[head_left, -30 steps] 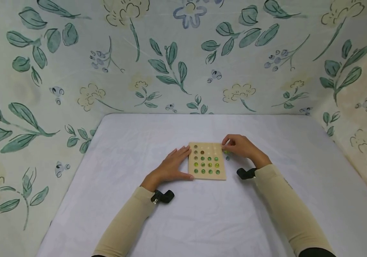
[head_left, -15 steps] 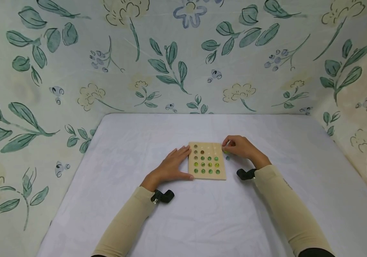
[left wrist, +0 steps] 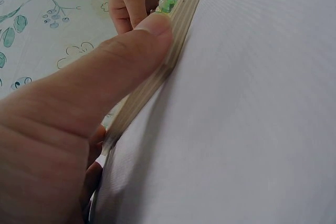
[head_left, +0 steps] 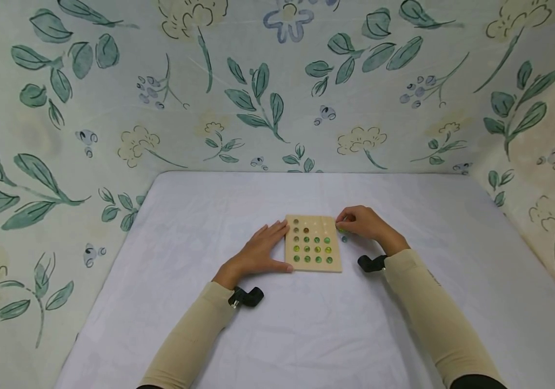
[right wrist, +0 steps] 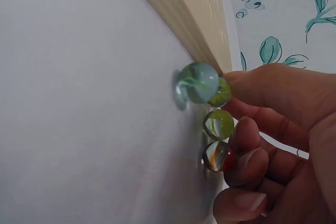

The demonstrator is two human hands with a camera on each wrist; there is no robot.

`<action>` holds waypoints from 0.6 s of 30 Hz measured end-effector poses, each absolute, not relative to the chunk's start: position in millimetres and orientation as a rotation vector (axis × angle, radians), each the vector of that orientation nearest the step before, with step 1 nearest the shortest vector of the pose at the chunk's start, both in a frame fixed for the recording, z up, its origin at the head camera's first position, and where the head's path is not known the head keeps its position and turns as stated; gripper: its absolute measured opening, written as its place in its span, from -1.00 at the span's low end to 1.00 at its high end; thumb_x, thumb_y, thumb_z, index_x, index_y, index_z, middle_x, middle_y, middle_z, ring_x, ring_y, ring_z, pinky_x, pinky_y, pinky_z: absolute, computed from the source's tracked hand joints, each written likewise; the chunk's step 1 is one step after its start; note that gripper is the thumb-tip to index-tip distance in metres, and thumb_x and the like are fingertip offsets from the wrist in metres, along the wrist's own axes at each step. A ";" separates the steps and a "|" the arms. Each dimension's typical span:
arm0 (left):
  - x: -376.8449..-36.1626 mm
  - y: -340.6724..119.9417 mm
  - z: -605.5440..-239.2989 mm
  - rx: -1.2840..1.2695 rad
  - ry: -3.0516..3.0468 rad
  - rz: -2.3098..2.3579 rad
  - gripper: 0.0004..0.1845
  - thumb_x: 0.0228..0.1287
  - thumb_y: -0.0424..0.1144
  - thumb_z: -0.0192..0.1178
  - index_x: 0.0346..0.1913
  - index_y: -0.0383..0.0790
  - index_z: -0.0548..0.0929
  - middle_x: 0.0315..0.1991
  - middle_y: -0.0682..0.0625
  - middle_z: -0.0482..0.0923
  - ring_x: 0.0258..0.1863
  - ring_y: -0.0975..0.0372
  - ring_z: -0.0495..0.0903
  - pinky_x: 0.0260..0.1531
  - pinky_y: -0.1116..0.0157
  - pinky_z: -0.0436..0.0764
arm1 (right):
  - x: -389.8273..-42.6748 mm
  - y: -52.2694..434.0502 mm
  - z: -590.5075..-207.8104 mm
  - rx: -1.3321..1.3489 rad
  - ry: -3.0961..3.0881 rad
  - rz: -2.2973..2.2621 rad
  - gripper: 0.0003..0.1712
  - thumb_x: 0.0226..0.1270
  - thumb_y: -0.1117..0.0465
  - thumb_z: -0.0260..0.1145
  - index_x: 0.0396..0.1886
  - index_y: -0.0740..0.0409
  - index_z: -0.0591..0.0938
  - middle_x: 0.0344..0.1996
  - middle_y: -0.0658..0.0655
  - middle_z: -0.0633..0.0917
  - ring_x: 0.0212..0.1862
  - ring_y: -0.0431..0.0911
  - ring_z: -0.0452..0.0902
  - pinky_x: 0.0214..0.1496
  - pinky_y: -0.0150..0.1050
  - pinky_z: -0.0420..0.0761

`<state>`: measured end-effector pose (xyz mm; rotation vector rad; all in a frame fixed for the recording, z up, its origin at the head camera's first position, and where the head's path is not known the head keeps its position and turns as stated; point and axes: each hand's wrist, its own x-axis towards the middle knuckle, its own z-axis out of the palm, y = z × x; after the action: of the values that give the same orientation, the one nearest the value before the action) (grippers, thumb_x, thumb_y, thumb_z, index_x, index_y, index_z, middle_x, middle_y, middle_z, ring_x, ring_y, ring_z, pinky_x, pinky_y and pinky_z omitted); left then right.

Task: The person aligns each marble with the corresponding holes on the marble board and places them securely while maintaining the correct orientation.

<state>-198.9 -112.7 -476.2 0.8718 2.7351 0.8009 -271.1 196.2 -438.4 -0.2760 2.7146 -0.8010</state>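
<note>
The table point(head_left: 219, 216) is the biggest thing before you, draped in white cloth, and the board point(head_left: 313, 244) lies near its middle — take that board as your landmark. It is a flat square of pale wood with rows of dimples; green and yellow marbles fill most of them, and the far row looks partly bare. I judge it stiff and light, apt to slide on the cloth, so pressing against its edge is the sound way to hold it.

Your left hand point(head_left: 260, 253) does just that: it lies flat at the board's left edge, fingers straight, thumb point(left wrist: 137, 45) pressed along the near-left side. It grasps nothing.

Your right hand point(head_left: 362, 222) sits at the board's far-right corner, fingers curled about the loose marbles point(right wrist: 209, 106) that lie on the cloth just beside that edge. A finger touches at least one, but I cannot tell whether any is pinched yet. They are glass — hard, smooth, quick to roll. Take each between thumb and fingertip, from above.

The head view gives you the whole grid and both hands, yet the loose marbles are mere specks there. The right wrist view shows four of them plainly: one pale blue, two yellow-green, one with red. The left wrist view alone shows the board's layered edge and your thumb against it.
</note>
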 end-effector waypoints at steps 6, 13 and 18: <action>-199.1 -112.7 -476.0 0.865 2.732 0.799 0.19 -0.03 0.35 0.33 0.54 -0.14 0.00 0.55 0.08 -0.13 0.52 0.23 -0.19 0.48 0.23 -0.24 | -270.3 196.1 -439.0 -0.281 2.715 -0.809 -0.83 0.34 0.13 0.30 -0.18 0.10 0.67 -0.42 0.08 0.56 -0.34 -0.05 0.42 -0.37 -0.28 0.47; -199.5 -112.6 -476.7 0.863 2.733 0.780 0.19 -0.03 0.38 0.31 0.54 -0.12 -0.01 0.55 0.10 -0.15 0.52 0.26 -0.21 0.48 0.26 -0.25 | -269.1 195.6 -437.3 -0.288 2.720 -0.812 -0.82 0.35 0.14 0.29 -0.18 0.14 0.67 -0.42 0.08 0.57 -0.34 -0.05 0.43 -0.35 -0.27 0.47; -199.7 -113.1 -477.3 0.865 2.738 0.769 0.19 -0.03 0.39 0.30 0.54 -0.12 -0.01 0.55 0.11 -0.15 0.52 0.27 -0.21 0.48 0.27 -0.26 | -269.3 195.6 -438.2 -0.302 2.728 -0.819 -0.81 0.35 0.13 0.29 -0.19 0.15 0.67 -0.40 0.09 0.59 -0.32 -0.05 0.43 -0.34 -0.27 0.48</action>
<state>-199.7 -113.1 -477.3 0.8653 2.7380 0.7693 -269.3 195.6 -438.2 -0.3023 2.7282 -0.8189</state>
